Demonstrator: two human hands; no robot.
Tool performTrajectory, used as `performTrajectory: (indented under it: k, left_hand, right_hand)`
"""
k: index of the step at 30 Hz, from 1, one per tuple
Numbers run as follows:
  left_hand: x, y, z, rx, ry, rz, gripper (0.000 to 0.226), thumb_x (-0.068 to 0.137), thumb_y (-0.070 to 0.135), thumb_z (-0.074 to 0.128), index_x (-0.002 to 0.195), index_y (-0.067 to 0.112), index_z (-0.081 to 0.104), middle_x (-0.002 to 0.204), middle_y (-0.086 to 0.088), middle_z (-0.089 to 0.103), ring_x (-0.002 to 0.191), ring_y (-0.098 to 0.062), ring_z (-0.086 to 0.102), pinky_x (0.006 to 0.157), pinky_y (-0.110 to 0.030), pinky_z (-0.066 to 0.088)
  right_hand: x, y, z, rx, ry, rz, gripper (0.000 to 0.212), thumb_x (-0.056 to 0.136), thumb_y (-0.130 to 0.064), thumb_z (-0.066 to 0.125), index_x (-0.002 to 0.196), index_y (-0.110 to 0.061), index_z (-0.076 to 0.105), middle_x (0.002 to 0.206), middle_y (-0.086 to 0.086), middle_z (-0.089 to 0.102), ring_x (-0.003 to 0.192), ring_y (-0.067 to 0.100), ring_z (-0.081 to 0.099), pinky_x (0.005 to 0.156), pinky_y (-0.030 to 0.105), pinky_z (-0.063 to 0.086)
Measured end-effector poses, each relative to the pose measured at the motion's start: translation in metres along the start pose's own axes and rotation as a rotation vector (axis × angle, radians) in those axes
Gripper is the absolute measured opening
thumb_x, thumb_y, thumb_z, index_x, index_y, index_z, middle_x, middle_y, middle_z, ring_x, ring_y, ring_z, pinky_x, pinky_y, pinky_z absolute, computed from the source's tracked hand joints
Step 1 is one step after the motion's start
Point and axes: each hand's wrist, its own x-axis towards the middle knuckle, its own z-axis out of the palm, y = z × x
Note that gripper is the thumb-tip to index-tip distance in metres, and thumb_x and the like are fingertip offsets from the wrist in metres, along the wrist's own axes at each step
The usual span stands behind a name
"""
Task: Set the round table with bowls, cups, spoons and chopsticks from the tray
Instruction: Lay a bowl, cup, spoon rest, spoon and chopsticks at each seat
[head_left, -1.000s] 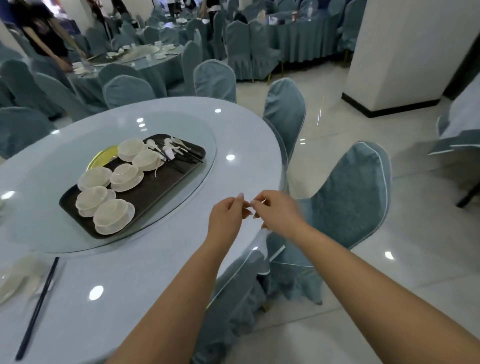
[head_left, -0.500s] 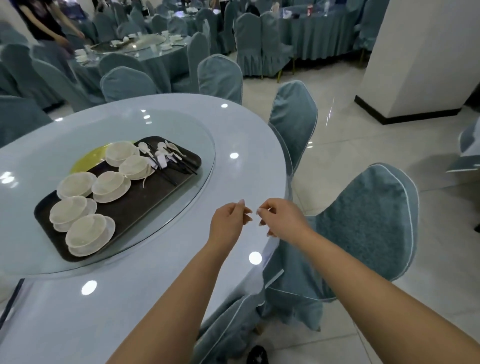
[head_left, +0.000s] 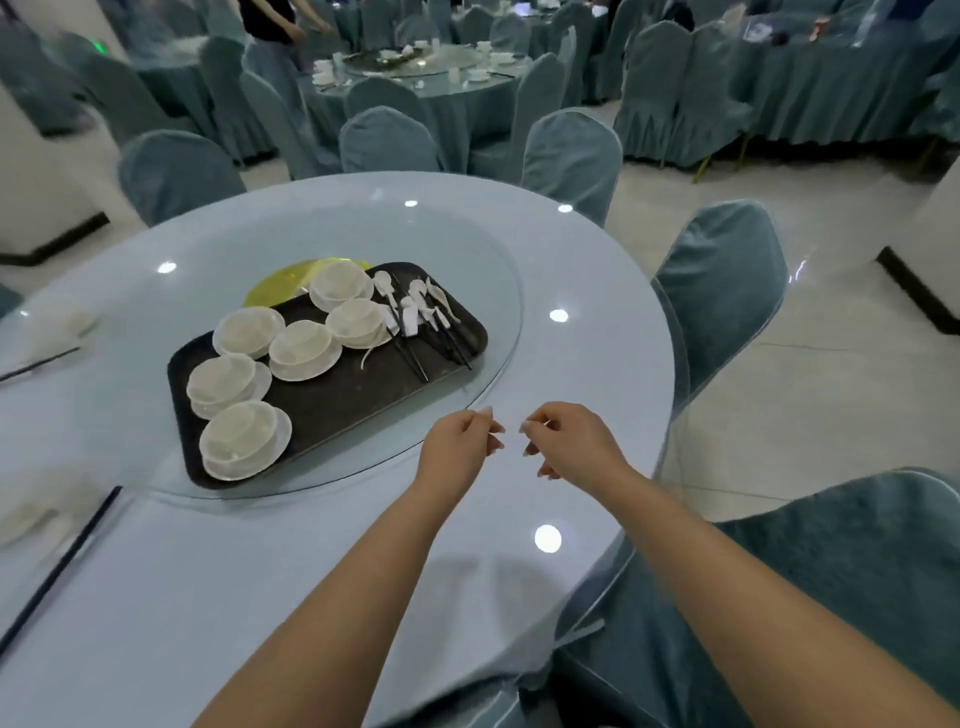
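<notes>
A dark tray (head_left: 332, 410) lies on the glass turntable (head_left: 501, 312) of the round table (head_left: 208, 597). On it stand several white bowls on saucers (head_left: 244, 441), with white spoons (head_left: 415, 304) and dark chopsticks (head_left: 449, 340) at its far right end. My left hand (head_left: 460, 447) and my right hand (head_left: 571, 441) hover side by side over the table just in front of the turntable's near rim. Their fingers are curled, thumb to forefinger, a small gap between the hands. I see nothing held in either.
Dark chopsticks (head_left: 62, 566) and a blurred white dish (head_left: 26, 519) lie at the table's left edge. A yellow sheet (head_left: 280, 283) shows under the tray's far side. Covered chairs stand at the right (head_left: 722, 291) and near right (head_left: 831, 571). Another person stands by a far table.
My view has swung left towards the table centre, so the tray sits more in the middle. My fingertips, touching a second ago, have drawn slightly apart.
</notes>
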Motion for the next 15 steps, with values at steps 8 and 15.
performTrajectory:
  k: [8,15]
  left_hand:
    - [0.023,-0.012,-0.017,-0.056,0.262,-0.186,0.035,0.098,0.032,0.047,0.080,0.015,0.071,0.071,0.002,0.071,0.073,-0.015,0.064,0.076,-0.032,0.050]
    - [0.014,-0.028,-0.039,-0.072,0.440,-0.271,0.037,0.099,0.035,0.045,0.084,0.014,0.071,0.076,-0.001,0.072,0.076,-0.015,0.066,0.078,-0.032,0.052]
  right_hand:
    - [0.068,-0.008,0.019,-0.018,-0.292,-0.085,0.016,0.092,-0.028,0.052,0.089,-0.021,0.066,0.077,-0.006,0.071,0.055,0.013,0.068,0.063,0.030,0.060]
    - [0.106,-0.033,0.047,-0.059,-0.474,-0.142,0.016,0.092,-0.024,0.053,0.086,-0.019,0.067,0.078,-0.001,0.072,0.052,0.015,0.067,0.052,0.023,0.053]
